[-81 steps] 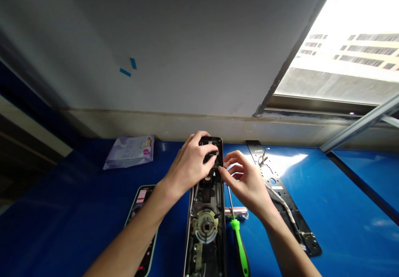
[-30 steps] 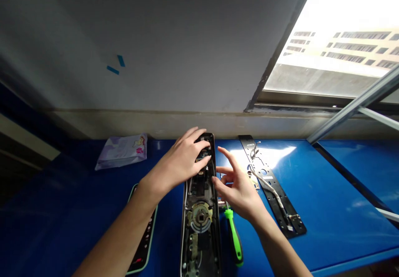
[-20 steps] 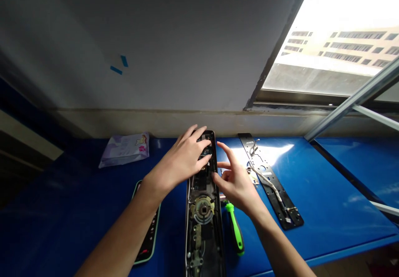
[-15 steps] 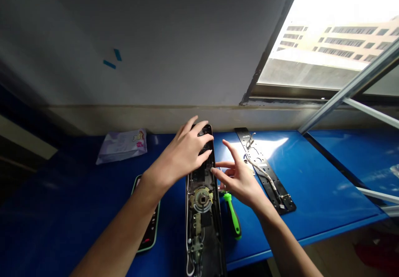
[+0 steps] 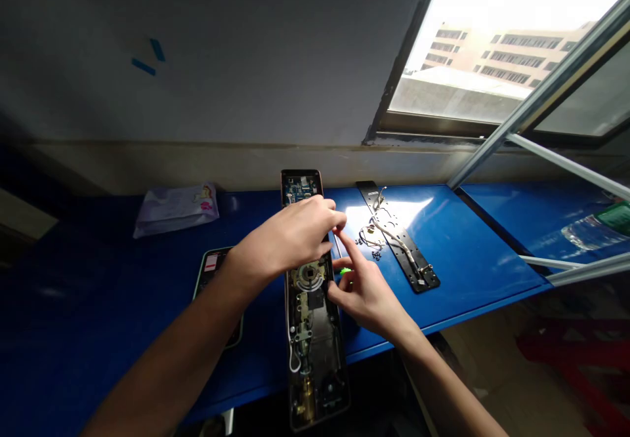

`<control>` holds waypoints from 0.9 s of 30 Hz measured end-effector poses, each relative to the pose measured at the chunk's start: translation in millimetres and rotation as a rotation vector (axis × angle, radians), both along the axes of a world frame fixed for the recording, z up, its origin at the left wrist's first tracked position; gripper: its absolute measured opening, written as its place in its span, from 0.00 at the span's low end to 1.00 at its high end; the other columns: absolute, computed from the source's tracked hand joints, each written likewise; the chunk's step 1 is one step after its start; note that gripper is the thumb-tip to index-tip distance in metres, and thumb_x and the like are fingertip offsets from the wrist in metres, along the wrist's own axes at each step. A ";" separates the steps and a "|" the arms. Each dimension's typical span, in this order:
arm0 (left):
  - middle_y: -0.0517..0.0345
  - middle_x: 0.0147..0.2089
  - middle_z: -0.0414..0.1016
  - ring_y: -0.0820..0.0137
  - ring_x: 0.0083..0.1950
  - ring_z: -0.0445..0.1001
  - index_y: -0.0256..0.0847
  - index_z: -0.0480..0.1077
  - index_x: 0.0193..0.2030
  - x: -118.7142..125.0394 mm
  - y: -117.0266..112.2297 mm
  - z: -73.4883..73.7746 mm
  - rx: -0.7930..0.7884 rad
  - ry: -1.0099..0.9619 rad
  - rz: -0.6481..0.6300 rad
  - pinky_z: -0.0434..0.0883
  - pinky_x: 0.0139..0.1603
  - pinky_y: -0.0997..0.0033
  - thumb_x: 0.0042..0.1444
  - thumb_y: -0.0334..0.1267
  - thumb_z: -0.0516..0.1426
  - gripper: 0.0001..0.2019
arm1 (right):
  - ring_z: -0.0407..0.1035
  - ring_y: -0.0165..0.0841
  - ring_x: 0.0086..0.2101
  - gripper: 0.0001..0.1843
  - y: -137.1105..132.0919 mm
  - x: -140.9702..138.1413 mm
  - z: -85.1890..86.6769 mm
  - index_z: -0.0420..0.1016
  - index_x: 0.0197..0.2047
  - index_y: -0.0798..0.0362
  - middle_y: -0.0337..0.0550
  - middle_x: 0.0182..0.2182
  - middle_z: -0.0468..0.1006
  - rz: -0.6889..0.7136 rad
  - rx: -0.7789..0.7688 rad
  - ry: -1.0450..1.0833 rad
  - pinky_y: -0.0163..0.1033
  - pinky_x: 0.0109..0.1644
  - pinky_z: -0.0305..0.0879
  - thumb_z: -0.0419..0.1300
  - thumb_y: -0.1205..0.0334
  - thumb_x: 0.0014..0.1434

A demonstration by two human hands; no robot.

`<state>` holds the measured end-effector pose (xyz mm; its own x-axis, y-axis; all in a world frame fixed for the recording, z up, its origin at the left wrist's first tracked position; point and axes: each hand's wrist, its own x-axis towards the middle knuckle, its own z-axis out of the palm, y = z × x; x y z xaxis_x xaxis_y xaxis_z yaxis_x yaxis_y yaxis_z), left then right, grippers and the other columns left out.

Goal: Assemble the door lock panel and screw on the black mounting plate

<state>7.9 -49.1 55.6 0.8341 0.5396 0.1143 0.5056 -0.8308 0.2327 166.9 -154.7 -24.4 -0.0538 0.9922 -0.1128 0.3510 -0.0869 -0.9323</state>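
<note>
A long black electronic door lock housing (image 5: 319,332) lies opened on the blue bench, its inner parts facing up. A blue circuit board (image 5: 298,187) shows at its far end, and a round metal hub (image 5: 309,275) sits near its middle. Over the housing, my left hand (image 5: 295,230) has its fingers bent and drawn together at the right edge; whatever they pinch is hidden. My right hand (image 5: 364,292) is beside that edge, index finger stretched to the left fingertips and thumb against the housing's side. Behind it, a green screwdriver (image 5: 345,271) is mostly covered.
A long black plate (image 5: 406,253) with a pale cable lies to the right, near small dark screws (image 5: 377,255). On the left are a phone (image 5: 207,270) and a light purple packet (image 5: 177,210). Metal frame bars (image 5: 531,102) cross the right side.
My left hand has come nearer and curled its fingers, uncovering the circuit board. My right hand has met the left fingertips and now hides most of the screwdriver. The view has shifted.
</note>
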 end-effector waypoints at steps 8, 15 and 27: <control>0.57 0.34 0.79 0.66 0.33 0.75 0.42 0.76 0.36 1.0 -0.6 -8.4 -0.126 0.030 -0.019 0.64 0.33 0.69 0.56 0.27 0.62 0.05 | 0.72 0.24 0.28 0.64 -33.8 16.9 10.1 0.34 0.81 0.38 0.54 0.61 0.75 0.190 -0.119 0.005 0.38 0.35 0.72 0.67 0.69 0.52; 0.59 0.31 0.78 0.68 0.28 0.73 0.42 0.77 0.36 4.9 -7.5 -2.2 -0.196 0.073 -0.040 0.62 0.28 0.70 0.57 0.30 0.61 0.05 | 0.72 0.28 0.27 0.63 -41.4 9.9 -9.8 0.35 0.82 0.41 0.34 0.34 0.77 0.197 -0.067 -0.002 0.40 0.40 0.74 0.64 0.73 0.51; 0.59 0.31 0.79 0.70 0.29 0.74 0.41 0.78 0.34 -2.6 -1.7 6.0 -0.217 0.043 -0.009 0.66 0.30 0.72 0.60 0.30 0.60 0.06 | 0.72 0.26 0.25 0.44 -36.9 33.0 -5.5 0.59 0.74 0.42 0.44 0.47 0.84 0.070 0.002 0.059 0.37 0.33 0.73 0.70 0.55 0.57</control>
<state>5.3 -50.9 61.7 0.8406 0.5402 -0.0391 0.5115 -0.7681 0.3851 200.0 -191.6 -29.9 -0.1291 0.9860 -0.1054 0.3010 -0.0623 -0.9516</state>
